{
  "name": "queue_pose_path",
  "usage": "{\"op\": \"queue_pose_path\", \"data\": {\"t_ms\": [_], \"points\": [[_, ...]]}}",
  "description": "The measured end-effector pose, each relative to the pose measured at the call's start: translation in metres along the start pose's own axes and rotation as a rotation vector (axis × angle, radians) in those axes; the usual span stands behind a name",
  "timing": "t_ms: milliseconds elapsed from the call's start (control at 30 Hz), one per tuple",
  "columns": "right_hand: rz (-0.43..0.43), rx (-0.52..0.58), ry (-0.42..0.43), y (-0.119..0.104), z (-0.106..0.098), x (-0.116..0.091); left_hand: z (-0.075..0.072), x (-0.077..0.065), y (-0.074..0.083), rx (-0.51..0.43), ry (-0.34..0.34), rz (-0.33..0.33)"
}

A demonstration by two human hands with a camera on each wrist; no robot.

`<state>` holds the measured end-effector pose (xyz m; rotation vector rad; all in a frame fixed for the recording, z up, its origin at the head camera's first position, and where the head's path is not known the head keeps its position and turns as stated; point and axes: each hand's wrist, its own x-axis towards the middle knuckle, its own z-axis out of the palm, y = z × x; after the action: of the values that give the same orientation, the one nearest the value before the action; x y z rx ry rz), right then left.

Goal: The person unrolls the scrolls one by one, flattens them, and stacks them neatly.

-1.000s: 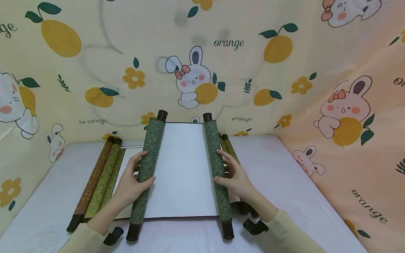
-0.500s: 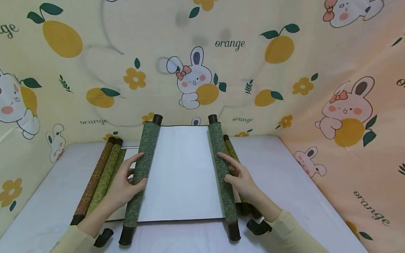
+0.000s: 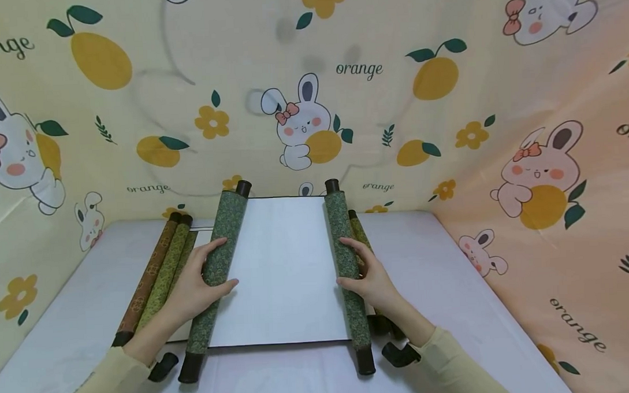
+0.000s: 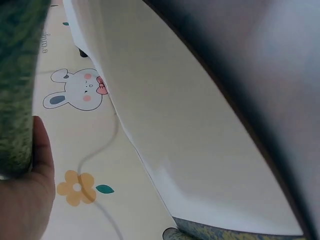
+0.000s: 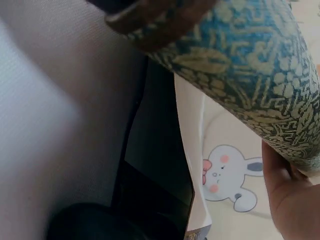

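A scroll with a blank white sheet (image 3: pixel 280 267) is partly unrolled in front of me in the head view. Its left roller (image 3: pixel 226 214) is wrapped in green patterned fabric with dark end knobs. My left hand (image 3: pixel 200 281) grips that roller around its middle, thumb on the near face. Around the matching right roller (image 3: pixel 338 210) curl the fingers and thumb of my right hand (image 3: pixel 369 275). The scroll covers part of what lies behind it. In the right wrist view the patterned fabric (image 5: pixel 250 70) appears close up, with part of the right hand (image 5: pixel 290 195) beneath.
On the white tabletop (image 3: pixel 426 262), a brown roll (image 3: pixel 148 277) lies beside a yellow-green roll (image 3: pixel 166 274) at the left. Another yellow-green roll (image 3: pixel 358 227) is partly hidden behind the right roller. A rabbit-and-orange printed backdrop (image 3: pixel 395 113) rises at the back and right.
Both hands have moved apart, the left one to the left and the right one to the right. The rollers stand wider, showing more white sheet, and sit slightly lower.
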<state>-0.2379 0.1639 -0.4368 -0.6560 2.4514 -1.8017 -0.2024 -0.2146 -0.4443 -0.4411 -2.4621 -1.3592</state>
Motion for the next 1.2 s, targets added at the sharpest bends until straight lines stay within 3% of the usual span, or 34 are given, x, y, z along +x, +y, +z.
{"op": "queue_pose_path", "data": {"t_ms": [267, 533, 700, 900, 1067, 1200], "points": [[0.022, 0.016, 0.001, -0.002, -0.005, -0.004, -0.002, -0.003, -0.006, 0.013, 0.008, -0.017], [-0.029, 0.056, -0.059, -0.009, -0.01, -0.004, -0.012, -0.007, -0.009, 0.076, 0.048, -0.037], [-0.035, 0.039, -0.059, -0.007, -0.014, -0.006, -0.018, -0.008, -0.011, 0.062, 0.037, -0.018], [-0.005, 0.017, -0.048, -0.025, -0.017, -0.014, -0.024, -0.006, -0.012, 0.046, 0.011, 0.017], [0.054, 0.055, -0.048, -0.025, -0.022, -0.016, -0.027, -0.008, -0.004, 0.053, 0.007, 0.029], [0.049, 0.029, -0.043, -0.022, -0.023, -0.016, -0.031, -0.01, 0.01, 0.05, -0.005, 0.021]]}}
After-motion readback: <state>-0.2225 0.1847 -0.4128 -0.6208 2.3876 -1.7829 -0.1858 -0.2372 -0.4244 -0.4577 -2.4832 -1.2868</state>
